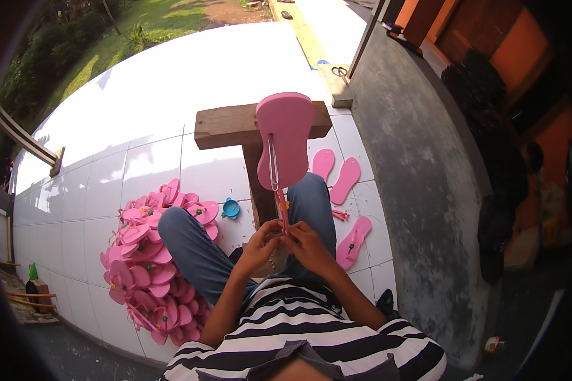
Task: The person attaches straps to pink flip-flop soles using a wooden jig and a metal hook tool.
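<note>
A pink flip-flop sole is up against the top of a wooden T-shaped stand, in front of me. A thin metal loop lies along the sole, its upper end at a hole. From its lower end a pink sandal strap runs toward me. My left hand pinches the strap's near end, its fingers closed. Right beside it, my right hand is closed on the same strap. The fingers of both hands nearly meet, and the exact grip between them is partly hidden.
Left of my knee is a large heap of finished pink flip-flops, near a small blue cup. On the right lie loose pink soles, several straps and a strapped flip-flop. Scissors rest by the grey wall.
</note>
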`<state>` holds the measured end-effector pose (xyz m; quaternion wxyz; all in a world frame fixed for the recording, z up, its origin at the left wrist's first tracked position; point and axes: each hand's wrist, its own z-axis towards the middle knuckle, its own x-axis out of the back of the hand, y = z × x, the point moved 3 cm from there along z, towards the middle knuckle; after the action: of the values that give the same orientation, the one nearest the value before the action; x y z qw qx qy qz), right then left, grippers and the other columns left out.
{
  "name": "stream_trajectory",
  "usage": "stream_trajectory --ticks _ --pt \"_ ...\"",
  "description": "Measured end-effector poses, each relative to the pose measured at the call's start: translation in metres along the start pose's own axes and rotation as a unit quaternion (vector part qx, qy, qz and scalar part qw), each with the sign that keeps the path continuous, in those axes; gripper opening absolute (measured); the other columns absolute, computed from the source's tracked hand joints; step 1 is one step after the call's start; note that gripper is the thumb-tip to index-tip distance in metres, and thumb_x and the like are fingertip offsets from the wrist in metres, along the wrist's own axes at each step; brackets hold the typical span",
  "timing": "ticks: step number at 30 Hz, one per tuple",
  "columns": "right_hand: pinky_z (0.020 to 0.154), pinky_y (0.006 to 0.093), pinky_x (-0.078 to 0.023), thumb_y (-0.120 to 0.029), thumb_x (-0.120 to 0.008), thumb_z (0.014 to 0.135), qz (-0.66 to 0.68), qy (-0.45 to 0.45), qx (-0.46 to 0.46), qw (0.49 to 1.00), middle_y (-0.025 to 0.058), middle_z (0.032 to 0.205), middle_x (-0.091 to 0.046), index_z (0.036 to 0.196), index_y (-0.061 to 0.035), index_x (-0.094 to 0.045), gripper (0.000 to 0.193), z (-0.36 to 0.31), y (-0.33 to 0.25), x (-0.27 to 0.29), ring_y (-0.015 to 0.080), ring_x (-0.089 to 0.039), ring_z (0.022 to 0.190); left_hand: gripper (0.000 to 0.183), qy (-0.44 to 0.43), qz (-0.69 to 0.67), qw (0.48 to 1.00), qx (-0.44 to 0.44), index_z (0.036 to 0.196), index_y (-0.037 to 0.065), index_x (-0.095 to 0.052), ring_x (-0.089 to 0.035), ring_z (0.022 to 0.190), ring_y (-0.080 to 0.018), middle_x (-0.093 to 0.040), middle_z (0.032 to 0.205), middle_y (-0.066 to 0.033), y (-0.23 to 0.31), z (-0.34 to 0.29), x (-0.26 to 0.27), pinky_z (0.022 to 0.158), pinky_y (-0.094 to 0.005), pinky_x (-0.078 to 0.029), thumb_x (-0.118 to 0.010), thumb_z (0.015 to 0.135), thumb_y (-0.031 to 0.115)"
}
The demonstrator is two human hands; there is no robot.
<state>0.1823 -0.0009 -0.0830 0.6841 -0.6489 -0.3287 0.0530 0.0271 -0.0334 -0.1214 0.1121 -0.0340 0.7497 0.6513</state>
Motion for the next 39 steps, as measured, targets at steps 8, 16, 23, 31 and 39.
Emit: stream_trajectory --ticks 8,16,23,31,39 --pt "0.074 0.0384 -0.051 -0.014 -0.058 0.096 -0.092 -0.091 0.049 0.99 0.0165 0.089 -0.064 0.114 0.0001 -0.064 0.024 -0.027 -0.014 0.019 0.0339 -0.064 0.079 0.026 0.043 0.207 0.977 -0.005 0.115 -0.001 -0.06 -0.064 0.099 -0.0175 -0.067 0.105 -0.0082 0.039 -0.015 -0.02 0.088 -0.0321 -0.054 -0.061 0.096 0.016" --pt "0.062 0.0275 -0.05 -0.017 -0.061 0.096 0.011 0.116 -0.11 0.987 0.0101 0.086 -0.067 0.115 -0.0029 -0.068 0.024 -0.042 0.0 0.072 0.0128 -0.063 0.068 0.021 0.218 0.104 0.97 -0.007 0.115 -0.002 -0.065 -0.068 0.076 -0.0127 -0.071 0.091 -0.011 0.038 -0.031 0.019 0.068 -0.027 -0.058 -0.058 0.098 0.01" --pt "0.076 0.0337 -0.052 -0.02 -0.067 0.091 -0.146 0.146 -0.019 0.978 0.0105 0.102 -0.067 0.118 -0.0085 -0.068 0.029 -0.027 -0.012 0.088 0.0233 -0.065 0.084 0.018 0.279 0.152 0.93 -0.186 0.108 -0.001 -0.067 -0.067 0.075 -0.0131 -0.068 0.094 -0.0101 0.096 -0.03 0.031 0.063 -0.0256 -0.059 -0.066 0.09 -0.001" --pt "0.098 0.0398 -0.045 -0.015 -0.07 0.088 -0.021 0.146 0.242 0.959 0.0113 0.114 -0.065 0.116 -0.0056 -0.068 0.029 0.009 -0.095 0.049 0.0275 -0.06 0.111 0.006 0.064 0.01 0.971 -0.231 0.092 0.002 -0.07 -0.064 0.085 -0.0139 -0.066 0.088 -0.0085 0.103 0.004 -0.012 0.072 -0.025 -0.051 -0.07 0.087 0.004" --pt "0.092 0.0355 -0.05 -0.005 -0.074 0.083 0.192 -0.009 0.155 0.969 0.0085 0.101 -0.071 0.107 -0.0043 -0.072 0.024 0.033 -0.093 0.04 0.0197 -0.067 0.097 0.016 -0.005 -0.172 0.977 -0.124 0.094 -0.004 -0.068 -0.061 0.079 -0.01 -0.064 0.09 -0.003 0.091 0.003 -0.01 0.066 -0.0218 -0.048 -0.066 0.093 0.012"
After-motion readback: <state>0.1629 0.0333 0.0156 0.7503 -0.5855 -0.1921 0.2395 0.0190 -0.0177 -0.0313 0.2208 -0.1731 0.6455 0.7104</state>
